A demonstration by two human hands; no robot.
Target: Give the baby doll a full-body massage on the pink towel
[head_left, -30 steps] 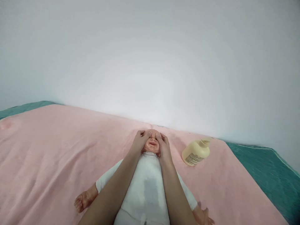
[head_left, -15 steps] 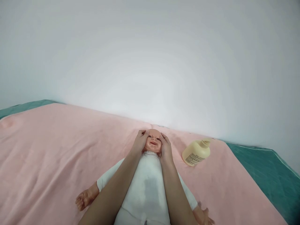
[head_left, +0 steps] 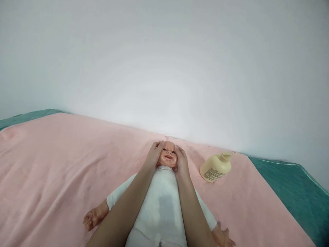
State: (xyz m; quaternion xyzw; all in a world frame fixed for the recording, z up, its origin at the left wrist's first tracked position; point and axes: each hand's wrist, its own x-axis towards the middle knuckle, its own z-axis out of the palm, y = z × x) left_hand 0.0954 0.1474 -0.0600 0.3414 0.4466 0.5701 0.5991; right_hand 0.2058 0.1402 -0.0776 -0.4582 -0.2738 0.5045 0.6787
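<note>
A baby doll (head_left: 156, 199) in a white outfit lies on its back, its head toward the wall and its arms spread out to both sides. My left hand (head_left: 155, 153) cups the left side of the doll's head (head_left: 169, 154), with the thumb at the temple. On the opposite side my right hand (head_left: 181, 159) curves round the head, its thumb near the brow. Between my hands the doll's eyes, nose and mouth show. My forearms pass over the doll's arms and hide part of them. A greyish patch marks the front of the outfit.
Right of the doll stands a pale yellow bottle (head_left: 215, 168) with a pump-like top and printed label, somewhat tilted in view. A pink blanket (head_left: 64, 164) lies under everything, over a green cloth (head_left: 290, 185) at both sides. A white wall (head_left: 164, 68) rises behind.
My thumbs have shifted slightly up and outward along the sides of the doll's forehead. The doll and the bottle stay where they were.
</note>
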